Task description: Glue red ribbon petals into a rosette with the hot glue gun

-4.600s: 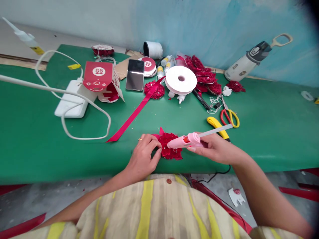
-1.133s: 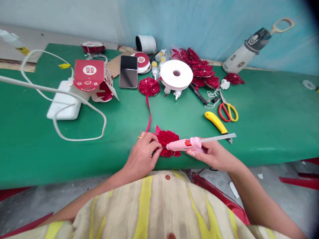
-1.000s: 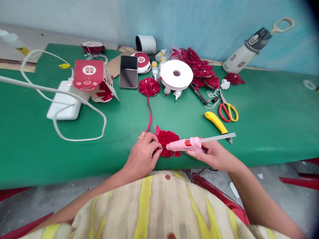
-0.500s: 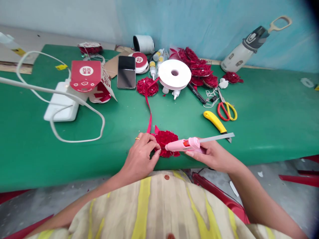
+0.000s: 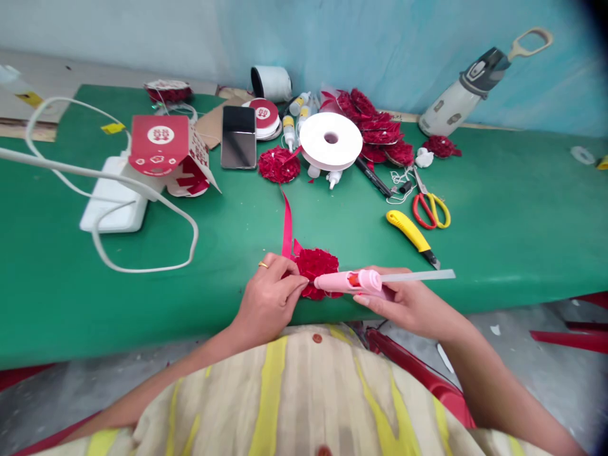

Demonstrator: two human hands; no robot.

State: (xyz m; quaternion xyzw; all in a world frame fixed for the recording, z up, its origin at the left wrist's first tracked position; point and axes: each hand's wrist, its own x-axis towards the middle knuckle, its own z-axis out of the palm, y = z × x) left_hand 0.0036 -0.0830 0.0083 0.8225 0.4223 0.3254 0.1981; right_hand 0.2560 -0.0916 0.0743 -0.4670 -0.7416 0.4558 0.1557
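Observation:
My right hand (image 5: 403, 301) is wrapped round a pink hot glue gun (image 5: 349, 281), whose clear glue stick (image 5: 422, 275) juts out of the back to the right. The nozzle points left and meets the left part of a red fabric flower (image 5: 317, 263) at the table's near edge. On the flower's left side my left hand (image 5: 273, 291) pinches its edge between thumb and fingers; a gold ring shows on one finger. A red ribbon (image 5: 287, 221) runs from beneath this hand up toward the white spool (image 5: 331, 139). What exactly the fingertips pinch is partly hidden.
Beyond the hands lie another red flower (image 5: 279, 164), a phone (image 5: 239, 138) and a pile of red flowers (image 5: 373, 126). To the right are a yellow utility knife (image 5: 411, 234), scissors (image 5: 430, 206) and a bottle (image 5: 463, 95). A white power bank (image 5: 116, 196) with looping cable sits left.
My left fingertips have closed more tightly at the flower's edge. The glue gun has turned slightly, its glue stick now lying flatter. The ribbon has shifted and hangs straighter below the far flower.

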